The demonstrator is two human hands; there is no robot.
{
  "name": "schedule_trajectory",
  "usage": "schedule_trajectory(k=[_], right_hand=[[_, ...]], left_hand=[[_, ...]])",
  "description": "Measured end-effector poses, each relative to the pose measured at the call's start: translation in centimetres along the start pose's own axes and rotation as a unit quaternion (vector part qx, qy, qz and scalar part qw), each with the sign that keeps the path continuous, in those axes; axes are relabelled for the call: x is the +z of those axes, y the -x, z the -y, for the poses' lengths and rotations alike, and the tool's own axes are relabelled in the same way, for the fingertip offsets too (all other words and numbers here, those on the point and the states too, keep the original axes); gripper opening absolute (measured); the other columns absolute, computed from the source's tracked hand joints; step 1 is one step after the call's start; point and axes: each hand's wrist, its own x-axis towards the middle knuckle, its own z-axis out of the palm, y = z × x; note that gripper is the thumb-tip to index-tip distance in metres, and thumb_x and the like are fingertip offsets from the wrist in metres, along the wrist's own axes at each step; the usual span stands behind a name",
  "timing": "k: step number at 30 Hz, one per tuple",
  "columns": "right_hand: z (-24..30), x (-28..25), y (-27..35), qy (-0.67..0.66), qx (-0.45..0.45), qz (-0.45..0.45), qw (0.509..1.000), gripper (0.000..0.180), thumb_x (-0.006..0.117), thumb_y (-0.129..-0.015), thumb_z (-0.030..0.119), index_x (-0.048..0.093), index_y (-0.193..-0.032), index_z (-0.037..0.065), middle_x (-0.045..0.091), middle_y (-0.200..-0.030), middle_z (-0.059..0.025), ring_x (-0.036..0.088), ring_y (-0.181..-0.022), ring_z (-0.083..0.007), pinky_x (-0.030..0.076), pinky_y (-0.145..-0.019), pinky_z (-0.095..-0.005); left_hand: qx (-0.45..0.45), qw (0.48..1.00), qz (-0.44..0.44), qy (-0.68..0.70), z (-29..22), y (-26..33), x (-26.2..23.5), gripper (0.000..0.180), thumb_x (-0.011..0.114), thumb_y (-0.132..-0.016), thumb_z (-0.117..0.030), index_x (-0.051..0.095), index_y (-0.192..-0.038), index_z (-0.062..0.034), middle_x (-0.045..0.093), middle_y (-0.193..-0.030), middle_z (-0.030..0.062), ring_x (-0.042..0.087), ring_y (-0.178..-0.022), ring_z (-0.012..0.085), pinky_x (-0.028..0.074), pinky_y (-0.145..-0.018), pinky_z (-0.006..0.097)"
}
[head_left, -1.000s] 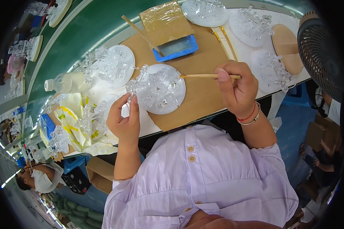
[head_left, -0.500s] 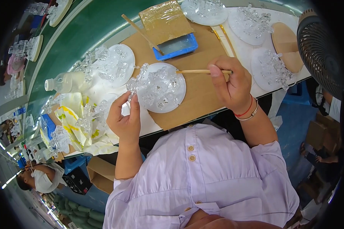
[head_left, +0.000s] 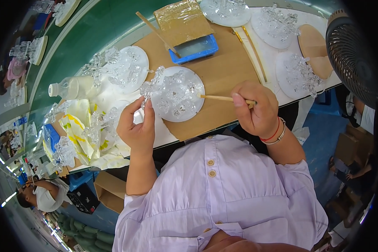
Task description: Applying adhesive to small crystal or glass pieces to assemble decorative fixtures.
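My left hand (head_left: 136, 126) pinches a clear plastic piece (head_left: 149, 89) between thumb and fingertips. That piece sticks out from the left side of a round white disc (head_left: 192, 111), which carries a cluster of clear plastic parts (head_left: 177, 90). In my right hand (head_left: 256, 108) is a slim wooden stick (head_left: 220, 98), its tip at the disc's right rim; whether it touches is unclear. Behind the disc stands a blue tray (head_left: 196, 53) of cloudy liquid, partly covered by a taped cardboard flap (head_left: 182, 23). Another wooden stick (head_left: 157, 33) leans into the tray.
Brown cardboard (head_left: 227, 63) lies under the disc. Two thin brushes (head_left: 252, 52) rest to its right. More discs with clear parts (head_left: 132, 69) stand around, beside a plastic bottle (head_left: 75, 89) and a crumpled yellow-white bag (head_left: 82, 130). A black fan (head_left: 352, 59) stands far right.
My right hand has moved down slightly, bringing the stick's tip lower along the disc's right rim. My left hand keeps its pinch on the clear piece.
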Motion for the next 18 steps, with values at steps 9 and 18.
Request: schedule_trajectory(k=[9,18], right_hand=[[0.5,0.5,0.1,-0.014,-0.027,-0.028,0.999,0.010,0.056,-0.085,-0.005,0.050,-0.092,0.000,0.060,-0.075,-0.0131,0.059,-0.061,-0.0252,0.047,-0.055,-0.0316],[0.4,0.2,0.4,-0.001,-0.009,-0.002,1.000,0.010,0.056,-0.085,-0.005,0.050,-0.092,-0.001,0.060,-0.075,-0.0136,0.059,-0.060,-0.0256,0.047,-0.054,-0.0318]], left_hand=[[0.012,1.000,0.004,-0.012,-0.1,0.3,-0.3,0.018,0.075,-0.077,-0.002,0.069,-0.093,0.0013,0.070,-0.085,0.0104,0.066,-0.076,0.0158,0.050,-0.071,0.025],[0.099,0.989,0.111,-0.008,-2.0,-3.5,-1.4,0.040,0.071,-0.081,-0.005,0.060,-0.119,0.0001,0.065,-0.113,0.0122,0.063,-0.101,0.0208,0.050,-0.083,0.030]])
